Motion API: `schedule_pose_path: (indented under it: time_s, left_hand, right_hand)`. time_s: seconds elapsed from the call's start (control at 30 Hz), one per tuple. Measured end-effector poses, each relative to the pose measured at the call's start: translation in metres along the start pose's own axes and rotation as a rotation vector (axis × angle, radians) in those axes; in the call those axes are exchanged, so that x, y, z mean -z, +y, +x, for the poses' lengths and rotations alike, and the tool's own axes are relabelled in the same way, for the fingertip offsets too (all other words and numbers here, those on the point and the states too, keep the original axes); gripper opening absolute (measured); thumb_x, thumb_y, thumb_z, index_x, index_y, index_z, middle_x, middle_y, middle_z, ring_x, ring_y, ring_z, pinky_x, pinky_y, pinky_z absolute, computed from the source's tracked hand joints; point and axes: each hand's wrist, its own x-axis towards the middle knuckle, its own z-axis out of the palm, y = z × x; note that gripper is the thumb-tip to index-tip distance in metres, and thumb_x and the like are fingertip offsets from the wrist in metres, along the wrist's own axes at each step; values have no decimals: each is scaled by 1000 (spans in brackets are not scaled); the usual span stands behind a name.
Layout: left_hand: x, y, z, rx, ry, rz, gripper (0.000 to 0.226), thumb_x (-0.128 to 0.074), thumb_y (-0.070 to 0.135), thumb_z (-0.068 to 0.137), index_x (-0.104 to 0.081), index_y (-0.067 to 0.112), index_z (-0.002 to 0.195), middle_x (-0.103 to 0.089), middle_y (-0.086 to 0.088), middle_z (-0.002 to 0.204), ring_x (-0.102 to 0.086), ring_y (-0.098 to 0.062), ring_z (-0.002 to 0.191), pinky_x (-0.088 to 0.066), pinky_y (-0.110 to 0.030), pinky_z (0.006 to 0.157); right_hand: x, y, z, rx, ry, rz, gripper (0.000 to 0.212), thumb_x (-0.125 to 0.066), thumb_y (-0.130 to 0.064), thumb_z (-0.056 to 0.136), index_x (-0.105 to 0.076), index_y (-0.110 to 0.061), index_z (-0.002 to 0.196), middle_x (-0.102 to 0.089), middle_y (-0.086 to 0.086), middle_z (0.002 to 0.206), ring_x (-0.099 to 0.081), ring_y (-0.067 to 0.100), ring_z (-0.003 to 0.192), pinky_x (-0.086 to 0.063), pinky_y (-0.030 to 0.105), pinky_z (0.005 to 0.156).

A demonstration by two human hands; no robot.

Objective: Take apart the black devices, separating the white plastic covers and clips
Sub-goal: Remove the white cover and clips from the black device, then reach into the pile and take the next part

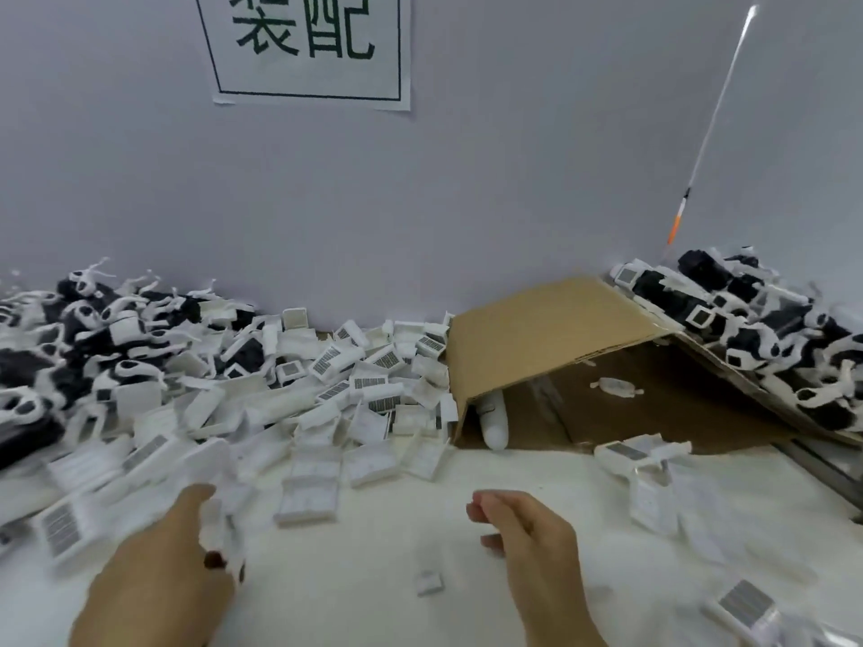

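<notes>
White plastic cover (219, 530) pinched in my left hand (159, 581) — right hand (527, 544) loosely curled, empty; next, discard and fetch another black device (700, 273).

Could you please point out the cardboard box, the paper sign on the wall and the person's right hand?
cardboard box (551, 329): head view, on its upper flap.
paper sign (308, 77): head view, on its lower white area.
right hand (527, 530): head view, on the back of the hand.

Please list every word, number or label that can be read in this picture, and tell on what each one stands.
"装配": large dark characters in a frame on the white paper sign taped to the wall; the tops are cut off by the picture's edge.
Barcode-like labels on the white plastic covers: too small and blurred to read.
No other text is visible.
</notes>
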Motion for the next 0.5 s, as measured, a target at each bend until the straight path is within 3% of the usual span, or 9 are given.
schedule_pose_path:
  time_s: [0.07, 0.13, 0.2, 0.27, 0.33, 0.4, 0.43, 0.5]
  left_hand:
    - [-3, 5, -11, -41, 33, 22, 75, -64, 25, 90, -21, 40, 149, -60, 4, 115, -55, -25, 109, -50, -39, 96]
    - [-4, 10, -28, -78, -68, 194, 91, -63, 27, 90, 3, 56, 147, -39, 2, 135, -47, -28, 123, -46, -47, 103]
    - [-5, 13, -29, -50, -66, 207, 90, -57, 17, 92, 1, 51, 152, -36, -1, 138, -49, -28, 122, -48, -44, 100]
    - [-1, 19, -20, -12, 5, 122, 87, -58, 12, 92, -9, 48, 155, -45, 1, 131, -53, -25, 114, -50, -37, 90]
    - [-1, 22, -18, -101, 137, -176, 86, -69, 7, 89, -25, 52, 149, -53, 9, 121, -57, -18, 107, -50, -31, 76]
    - [-3, 35, -19, -223, 284, -690, 76, -77, 1, 84, -48, 54, 131, -61, 16, 114, -64, -9, 108, -52, -23, 72]
    - [-6, 45, -19, -256, 299, -997, 67, -78, -2, 81, -56, 48, 120, -65, 15, 111, -68, -11, 105, -55, -25, 72]
    - [-21, 66, -23, -235, 206, -1432, 52, -78, 0, 74, -61, 28, 115, -70, 2, 110, -73, -22, 97, -60, -35, 70]
  right_hand:
    - [3, 3, 1, 13, -53, -12, 26, -62, -7, 95, -78, -18, 77, -77, -2, 78, -71, 6, 77, -53, 14, 59]
    - [8, 5, 3, 6, -92, -5, 28, -62, -9, 96, -78, -19, 75, -77, -2, 80, -72, 6, 79, -53, 14, 60]
    - [8, 9, 5, -3, -112, -8, 28, -61, -11, 96, -77, -21, 75, -77, -5, 79, -71, 5, 79, -54, 14, 60]
    - [5, 10, 5, 10, -134, -39, 28, -61, -11, 97, -76, -21, 76, -76, -8, 78, -71, 3, 79, -53, 19, 66]
    - [3, 10, 4, 19, -147, -69, 26, -61, -13, 96, -76, -22, 77, -76, -9, 78, -70, 2, 80, -53, 27, 75]
    - [3, 7, 0, 62, -162, -68, 18, -65, -22, 94, -76, -22, 80, -76, -9, 80, -70, 1, 82, -53, 29, 79]
    - [3, 5, -2, 86, -187, -43, 16, -67, -33, 91, -76, -23, 83, -76, -8, 82, -70, 2, 83, -53, 26, 78]
    - [3, 1, -9, 123, -313, -23, 39, -69, -62, 78, -77, -27, 93, -76, -9, 90, -70, 4, 88, -53, 21, 74]
